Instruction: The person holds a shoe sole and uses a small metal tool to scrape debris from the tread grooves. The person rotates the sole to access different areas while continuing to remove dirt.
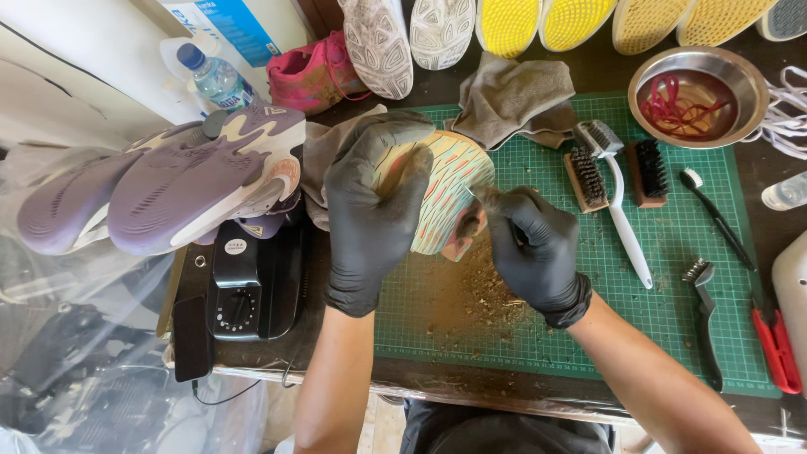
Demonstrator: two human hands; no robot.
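Left hand (370, 210) in black glove wrapped around upturned shoe (445, 197), sole facing up. Right hand (530, 248) pinching something small against sole edge. Brown dirt (479, 294) scattered below on green cutting mat (672, 252).

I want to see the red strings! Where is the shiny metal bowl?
In the head view the metal bowl sits at the far right of the table, at the top corner of the green cutting mat, just beyond the wooden brushes and below the yellow shoe soles.

One head-worn view, straight down and close over the green cutting mat (672, 277); no second view.
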